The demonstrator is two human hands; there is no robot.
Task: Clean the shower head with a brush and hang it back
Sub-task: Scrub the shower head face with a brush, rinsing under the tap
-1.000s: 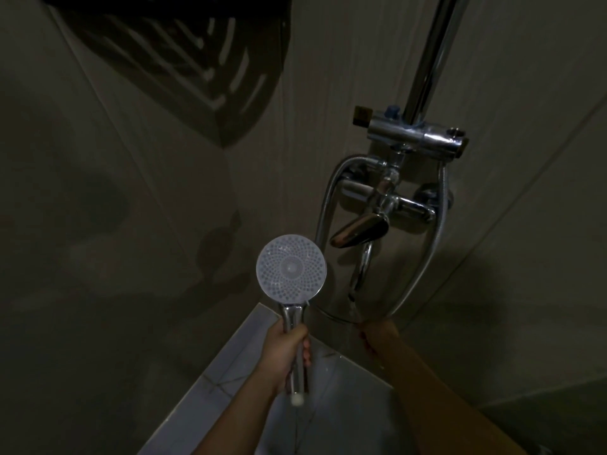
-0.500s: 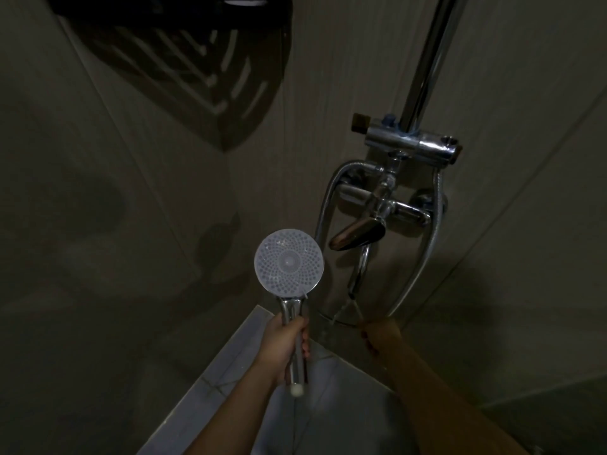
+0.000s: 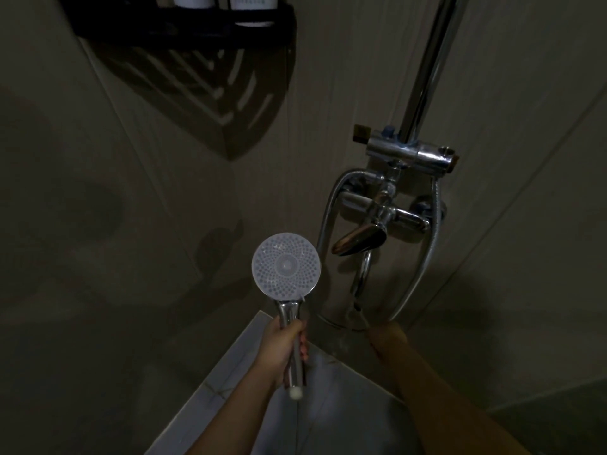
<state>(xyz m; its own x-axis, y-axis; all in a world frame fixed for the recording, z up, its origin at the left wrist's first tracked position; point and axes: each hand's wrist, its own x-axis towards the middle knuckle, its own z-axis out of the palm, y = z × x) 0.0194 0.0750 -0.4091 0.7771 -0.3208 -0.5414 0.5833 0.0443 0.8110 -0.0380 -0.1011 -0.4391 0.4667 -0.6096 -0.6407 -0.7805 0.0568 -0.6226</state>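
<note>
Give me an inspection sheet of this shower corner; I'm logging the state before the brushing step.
Surface: pale marbled ledge below the hands, dimly lit.
Job's things: shower head off its holder, nozzle face toward the camera; no brush seen.
Clutter: dark corner shelf holding two containers, tops cut off.
Grippers: left hand grips the shower head's chrome handle; right hand sits under the tap, fingers too dark to read.
Cables: metal hose loops down from the mixer.
Surroundings: grey tiled walls, chrome riser pipe.
</note>
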